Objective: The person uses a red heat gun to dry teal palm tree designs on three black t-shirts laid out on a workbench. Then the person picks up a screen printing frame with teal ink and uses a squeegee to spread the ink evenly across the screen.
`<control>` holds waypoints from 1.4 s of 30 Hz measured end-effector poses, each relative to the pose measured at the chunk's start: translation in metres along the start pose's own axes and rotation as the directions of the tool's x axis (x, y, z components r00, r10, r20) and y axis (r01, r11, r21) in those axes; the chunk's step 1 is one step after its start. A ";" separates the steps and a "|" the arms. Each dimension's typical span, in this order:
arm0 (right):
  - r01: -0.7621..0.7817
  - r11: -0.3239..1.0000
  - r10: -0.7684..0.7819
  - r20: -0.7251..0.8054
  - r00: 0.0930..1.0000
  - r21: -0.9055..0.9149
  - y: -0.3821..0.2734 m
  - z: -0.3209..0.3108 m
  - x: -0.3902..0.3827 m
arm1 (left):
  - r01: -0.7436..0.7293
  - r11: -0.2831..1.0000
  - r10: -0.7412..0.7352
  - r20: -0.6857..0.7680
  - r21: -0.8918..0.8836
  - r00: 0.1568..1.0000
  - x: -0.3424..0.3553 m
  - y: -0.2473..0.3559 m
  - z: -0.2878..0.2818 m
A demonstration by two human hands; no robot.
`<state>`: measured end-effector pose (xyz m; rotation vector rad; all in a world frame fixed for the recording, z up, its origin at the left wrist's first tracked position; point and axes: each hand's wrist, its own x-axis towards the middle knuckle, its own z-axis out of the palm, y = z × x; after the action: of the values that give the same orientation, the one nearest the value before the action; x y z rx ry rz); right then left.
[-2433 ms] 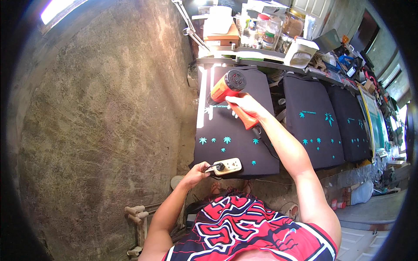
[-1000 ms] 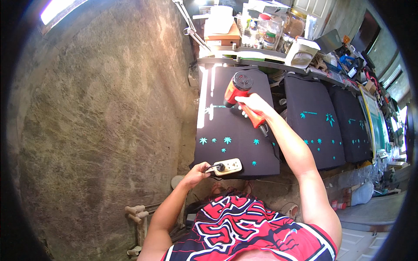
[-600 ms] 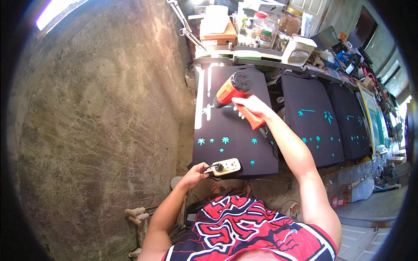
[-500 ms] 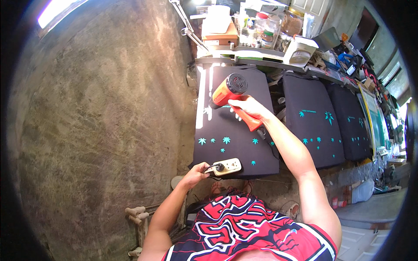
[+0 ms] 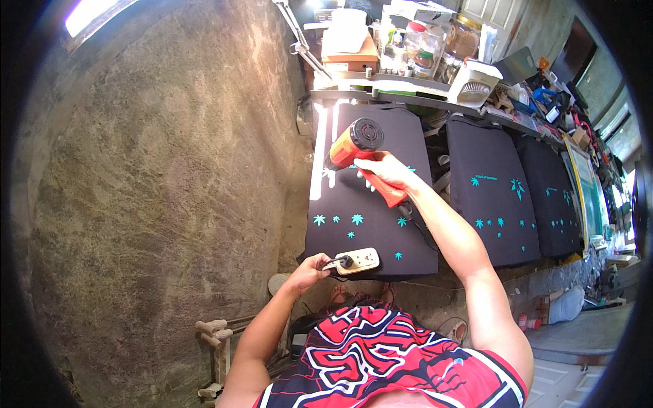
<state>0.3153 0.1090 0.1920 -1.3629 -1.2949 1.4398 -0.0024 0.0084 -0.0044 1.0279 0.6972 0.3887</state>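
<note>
My right hand grips the handle of an orange heat gun, held over a black shirt printed with small teal leaf shapes and stretched on a board. The gun's nozzle points down and left at the cloth. My left hand holds a black plug at a cream power strip that lies on the shirt's near edge. A dark cord runs from the gun's handle toward the strip.
Two more black printed shirts lie on boards to the right. A shelf behind holds jars, boxes and a white fan. A rough concrete wall fills the left side. A framed screen stands at far right.
The heat gun has swept back and forth over the shirt's upper part, now sitting slightly left and lower than a second ago. My left hand stays on the plug at the strip.
</note>
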 end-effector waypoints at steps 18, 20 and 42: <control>-0.048 0.999 0.047 -0.061 0.997 -0.025 0.008 -0.018 -0.002 | -0.007 1.000 0.007 0.007 0.017 1.000 -0.001 0.003 0.002; -0.067 0.997 0.062 -0.156 0.986 -0.027 0.010 -0.022 -0.001 | -0.014 0.999 0.014 0.004 0.031 1.000 -0.002 0.004 0.002; -0.245 0.966 0.256 0.227 0.940 -0.078 -0.013 -0.013 -0.063 | 0.014 0.999 -0.014 0.007 0.039 1.000 -0.002 0.006 0.002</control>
<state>0.3357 0.0534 0.2191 -1.4657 -1.3476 1.7997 -0.0027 0.0089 0.0023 1.0601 0.7072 0.3604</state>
